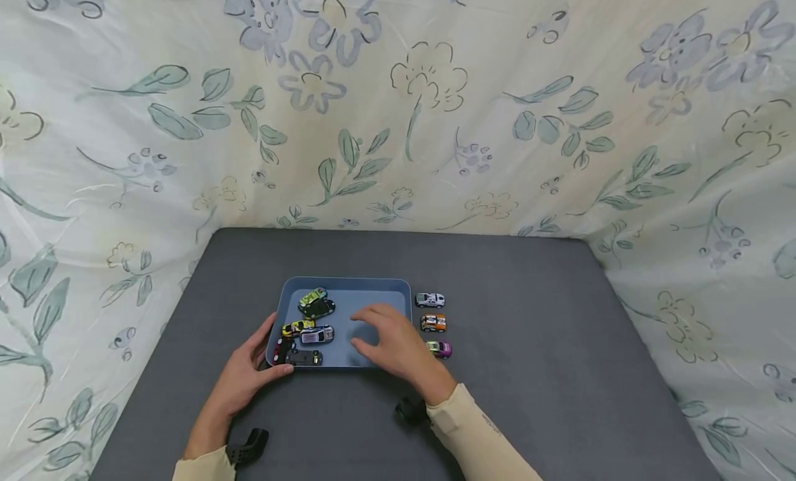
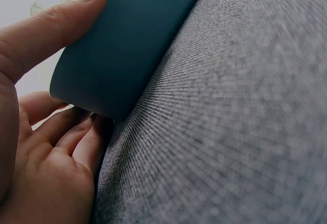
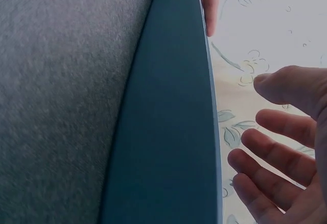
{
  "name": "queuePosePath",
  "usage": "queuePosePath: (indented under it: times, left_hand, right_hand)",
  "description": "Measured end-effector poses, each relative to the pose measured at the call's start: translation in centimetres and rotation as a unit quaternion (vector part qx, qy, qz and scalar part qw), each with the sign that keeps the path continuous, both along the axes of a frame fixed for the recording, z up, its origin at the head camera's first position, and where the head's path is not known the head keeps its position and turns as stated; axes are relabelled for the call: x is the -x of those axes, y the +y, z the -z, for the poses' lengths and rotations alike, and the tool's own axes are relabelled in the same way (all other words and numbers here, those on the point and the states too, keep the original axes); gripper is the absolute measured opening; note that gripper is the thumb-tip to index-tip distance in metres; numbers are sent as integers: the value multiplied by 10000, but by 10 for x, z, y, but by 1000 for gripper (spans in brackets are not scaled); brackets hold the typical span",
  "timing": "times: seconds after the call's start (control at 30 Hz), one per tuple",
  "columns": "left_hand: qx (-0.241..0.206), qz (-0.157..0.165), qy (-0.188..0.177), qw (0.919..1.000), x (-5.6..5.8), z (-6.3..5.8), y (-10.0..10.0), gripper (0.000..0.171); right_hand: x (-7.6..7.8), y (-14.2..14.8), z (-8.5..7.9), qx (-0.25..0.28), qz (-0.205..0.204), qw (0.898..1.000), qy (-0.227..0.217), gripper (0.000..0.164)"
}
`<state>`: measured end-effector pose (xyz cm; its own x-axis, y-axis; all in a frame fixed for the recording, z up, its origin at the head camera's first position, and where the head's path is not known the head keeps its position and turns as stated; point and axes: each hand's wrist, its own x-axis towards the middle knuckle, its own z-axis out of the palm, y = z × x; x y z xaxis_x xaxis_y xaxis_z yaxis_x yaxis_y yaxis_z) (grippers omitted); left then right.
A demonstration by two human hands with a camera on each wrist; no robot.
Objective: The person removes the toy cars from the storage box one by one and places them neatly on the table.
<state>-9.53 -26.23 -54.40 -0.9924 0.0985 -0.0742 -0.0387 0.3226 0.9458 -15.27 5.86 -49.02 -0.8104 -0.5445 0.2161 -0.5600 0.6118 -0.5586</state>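
A blue-grey tray lies on the dark cloth. My left hand holds its near left corner, thumb over the near rim and fingers along the left side; the left wrist view shows the thumb on the tray wall. Toy cars crowd the tray's left part: a green one, a black one, a yellow one, a silver pickup and dark ones by the corner. Above the tray's right part hovers my right hand, fingers spread and slightly bent, nothing between them.
Just right of the tray, three toy cars form a column: a white one, an orange one and a purple-green one, partly behind my right hand. A floral curtain hangs around the grey-covered table.
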Motion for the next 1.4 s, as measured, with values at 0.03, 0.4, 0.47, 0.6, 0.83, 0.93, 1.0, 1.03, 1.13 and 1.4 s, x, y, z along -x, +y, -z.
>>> queuePosePath:
  times: [0.03,0.4,0.47,0.6,0.83,0.93,1.0,1.03,1.13,1.4]
  left_hand:
    - [8,6,-2,10000,0,0,-1,110]
    - [70,-9,-23,10000,0,-2,-5,109]
    - [51,6,-21,10000,1,-1,-3,109]
    - [2,-36,-10,10000,1,1,-3,109]
    - [43,-23,-51,10000,1,-2,-4,110]
    - [91,-56,-111,9999,1,-4,-5,111]
    - [76,-67,-119,9999,0,-5,-4,111]
    - [64,-57,-125,9999,0,-5,-4,111]
    - [16,-25,-134,9999,-2,-6,-2,111]
    - [-14,-57,-156,9999,-4,-4,0,112]
  right_hand:
    - [0,-1,0,16,-19,10000,19,38]
    - [-2,-9,2,63,5,9999,78,39]
    - [-2,-8,1,79,32,9999,66,39]
    - [-1,-10,2,41,-50,9999,96,39]
    - [0,-18,2,-29,13,10000,89,40]
    - [1,-22,3,-102,14,9999,100,39]
    - [1,-24,4,-153,3,9998,111,39]
    - [1,-25,5,-169,-5,9998,118,40]
    - [0,-27,6,-187,-28,9997,128,40]
    - [1,-35,11,-451,-100,9985,307,41]
